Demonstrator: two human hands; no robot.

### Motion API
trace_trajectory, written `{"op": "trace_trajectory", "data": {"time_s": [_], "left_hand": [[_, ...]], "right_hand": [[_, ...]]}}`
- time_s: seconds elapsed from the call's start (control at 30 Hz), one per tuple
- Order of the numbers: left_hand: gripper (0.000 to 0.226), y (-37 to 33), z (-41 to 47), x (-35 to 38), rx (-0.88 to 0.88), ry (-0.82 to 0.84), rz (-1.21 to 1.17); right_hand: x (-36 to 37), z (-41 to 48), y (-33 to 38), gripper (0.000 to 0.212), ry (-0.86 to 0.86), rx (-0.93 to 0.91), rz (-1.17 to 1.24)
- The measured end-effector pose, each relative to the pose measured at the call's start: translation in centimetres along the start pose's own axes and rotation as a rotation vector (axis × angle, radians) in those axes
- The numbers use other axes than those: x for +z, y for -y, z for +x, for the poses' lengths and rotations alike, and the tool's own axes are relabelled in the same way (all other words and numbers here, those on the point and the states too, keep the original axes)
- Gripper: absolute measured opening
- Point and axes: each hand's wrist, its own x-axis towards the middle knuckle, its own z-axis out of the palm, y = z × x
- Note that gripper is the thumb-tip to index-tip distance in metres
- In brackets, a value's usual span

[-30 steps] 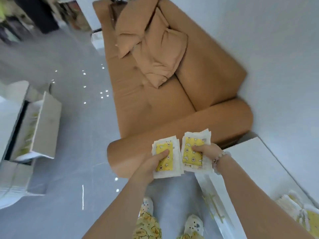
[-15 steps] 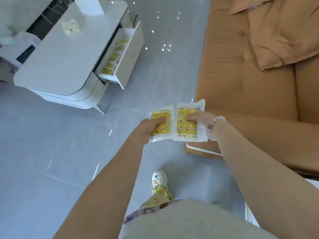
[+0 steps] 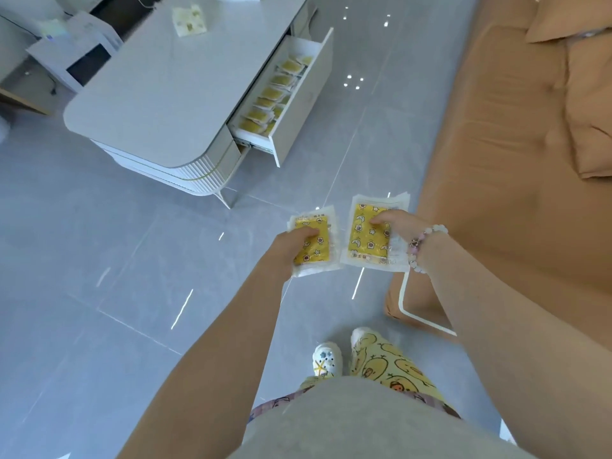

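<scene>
Left packets (image 3: 317,251), right packets (image 3: 364,241) now apart

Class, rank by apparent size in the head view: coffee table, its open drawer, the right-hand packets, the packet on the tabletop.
1. coffee table
2. open drawer
3. right-hand packets, enlarged by nearness to the camera
4. packet on the tabletop

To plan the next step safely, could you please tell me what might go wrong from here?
The left hand pins the left packet stack and the right hand the right packet stack mostly by thumb, so packets could slip out. The open drawer already looks nearly full, so they may not fit.
</scene>
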Motion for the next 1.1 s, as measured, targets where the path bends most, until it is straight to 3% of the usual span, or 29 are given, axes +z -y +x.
{"op": "trace_trajectory", "data": {"time_s": [0.17,0.33,0.43,0.5,0.67,1.1], "left_hand": [[0.014,-3.8,2.6,0.5,0.002,-0.02,0.003],[0.016,-9.6,6.2,1.8,0.027,-0.06,0.07],[0.009,-14.5,8.6,3.2,0.034,-0.074,0.061],[0.015,-17.4,10.4,3.9,0.033,-0.08,0.014],[0.028,-22.3,13.7,4.4,-0.007,-0.133,-0.083],[0.044,-31.3,21.3,1.1,-0.072,-0.206,-0.227]], "right_hand": [[0.3,-0.2,5.7,0.045,0.026,0.011,-0.06],[-1.7,6.0,11.9,0.068,0.046,0.019,-0.108],[-2.9,8.5,16.7,0.053,0.025,0.023,-0.171],[-3.8,10.5,19.8,0.047,0.027,0.02,-0.196],[-3.9,14.4,26.7,0.048,0.013,0.001,-0.36],[-0.6,22.8,37.0,0.041,0.058,-0.004,-0.487]]}}
